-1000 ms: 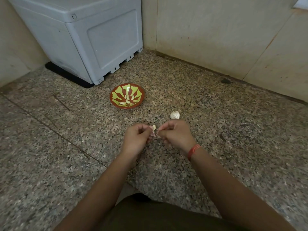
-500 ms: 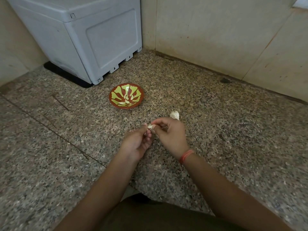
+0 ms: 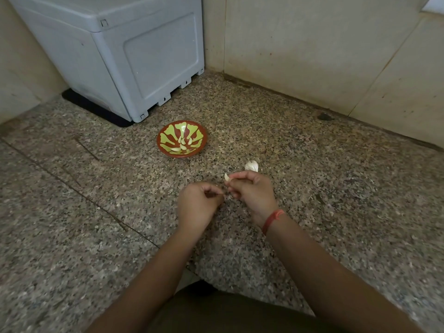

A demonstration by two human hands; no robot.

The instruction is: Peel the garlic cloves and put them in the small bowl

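Note:
On the speckled stone floor stands a small red bowl with green leaf shapes (image 3: 160,138), and several peeled cloves (image 3: 183,144) lie in it. My right hand (image 3: 252,195) pinches a pale garlic clove (image 3: 226,177) at its fingertips, below and right of the bowl. Just to the left, my left hand (image 3: 198,205) is apart from the clove, with thumb and fingers curled together; nothing shows between them. A white piece of garlic bulb (image 3: 251,166) lies on the floor right behind my right hand.
A large grey plastic box (image 3: 134,58) stands on a black mat in the back left corner, close behind the bowl. Beige walls (image 3: 312,49) close the back and right. A red band (image 3: 272,219) circles my right wrist.
Both hands were together on the clove. My left hand has now pulled away to the left, and the right hand keeps the clove, its tip pointing up.

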